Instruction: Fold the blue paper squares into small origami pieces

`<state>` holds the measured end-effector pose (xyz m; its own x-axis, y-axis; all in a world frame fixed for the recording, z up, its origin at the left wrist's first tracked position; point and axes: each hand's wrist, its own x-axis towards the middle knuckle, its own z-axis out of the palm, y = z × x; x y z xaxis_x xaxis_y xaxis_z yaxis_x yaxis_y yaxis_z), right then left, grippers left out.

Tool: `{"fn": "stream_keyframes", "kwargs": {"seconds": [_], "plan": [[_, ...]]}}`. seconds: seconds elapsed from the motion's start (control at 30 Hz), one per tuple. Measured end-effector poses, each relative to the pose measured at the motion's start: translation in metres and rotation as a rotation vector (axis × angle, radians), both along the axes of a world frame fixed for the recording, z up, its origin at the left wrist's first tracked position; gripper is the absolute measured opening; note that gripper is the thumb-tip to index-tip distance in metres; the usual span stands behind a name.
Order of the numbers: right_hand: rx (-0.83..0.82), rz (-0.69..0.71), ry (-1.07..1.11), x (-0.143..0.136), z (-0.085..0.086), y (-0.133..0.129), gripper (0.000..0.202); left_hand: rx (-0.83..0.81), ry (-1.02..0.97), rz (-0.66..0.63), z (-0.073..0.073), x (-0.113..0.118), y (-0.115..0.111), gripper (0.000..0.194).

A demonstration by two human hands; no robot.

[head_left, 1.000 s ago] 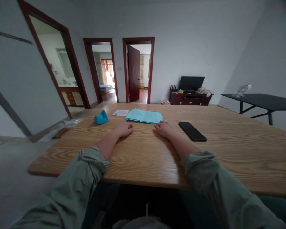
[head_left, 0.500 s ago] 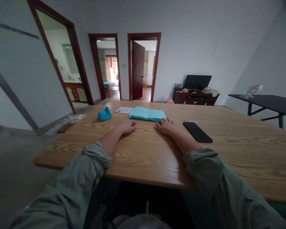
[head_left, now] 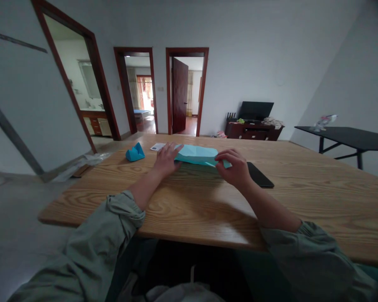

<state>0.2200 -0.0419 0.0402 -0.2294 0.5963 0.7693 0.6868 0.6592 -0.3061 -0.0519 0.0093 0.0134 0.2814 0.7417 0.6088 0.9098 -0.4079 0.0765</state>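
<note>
From the head view, a light-blue paper [head_left: 197, 154] lies folded on the wooden table [head_left: 189, 201], between the two hands, with its near edge a little raised. The right hand [head_left: 234, 167] has thumb and fingertips drawn close together, pinching the paper's near right corner. The left hand [head_left: 167, 160] lies over the paper's left end with its fingers forward; whether its thumb grips the edge from below, I cannot tell.

The likeliest trouble is a crooked crease: if the left hand presses too lightly, a pull at the right corner could swing the sheet askew. Pulling while the left hand pins hard might wrinkle or tear it, since paper looks thin. The right hand also partly covers the phone [head_left: 260, 175], so a sideways swing could knock it. The card [head_left: 156, 147], just beyond the left hand, could be nudged if those fingers slide forward.

Counted: two hands, one light-blue paper, one darker blue folded shape [head_left: 135, 153] well left of it, one card, one phone, one wooden table; farther off, three door frames [head_left: 169, 92], one screen [head_left: 256, 111], one cabinet [head_left: 252, 133] and one black table [head_left: 349, 134]
</note>
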Motion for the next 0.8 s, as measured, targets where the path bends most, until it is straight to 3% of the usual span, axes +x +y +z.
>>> {"fn": "stream_keyframes", "kwargs": {"seconds": [0.13,0.27,0.4,0.5,0.63,0.73,0.8], "plan": [[-0.015,0.064,0.338,0.016,0.006,-0.003,0.016,-0.144,0.088,-0.291,-0.002,0.001,-0.001,0.026],[-0.023,0.014,0.557,0.046,0.007,0.009,0.018,-0.336,0.143,-0.486,0.000,0.009,-0.020,0.018],[-0.216,-0.232,0.518,0.079,-0.004,0.029,0.024,-0.503,0.203,-0.528,0.000,0.021,-0.037,0.013],[-0.547,-0.361,0.377,0.090,-0.015,0.040,0.025,-0.523,0.193,-0.528,0.000,0.024,-0.040,0.013],[-0.926,-0.349,0.514,0.091,-0.026,0.046,0.034,-0.561,0.168,-0.493,0.000,0.022,-0.038,0.023],[-1.010,-0.298,0.603,0.092,-0.033,0.049,0.042,-0.533,0.194,-0.468,-0.002,0.023,-0.036,0.020],[-0.963,-0.250,0.602,0.093,-0.037,0.052,0.043,-0.498,0.227,-0.472,-0.003,0.025,-0.036,0.017]]}}
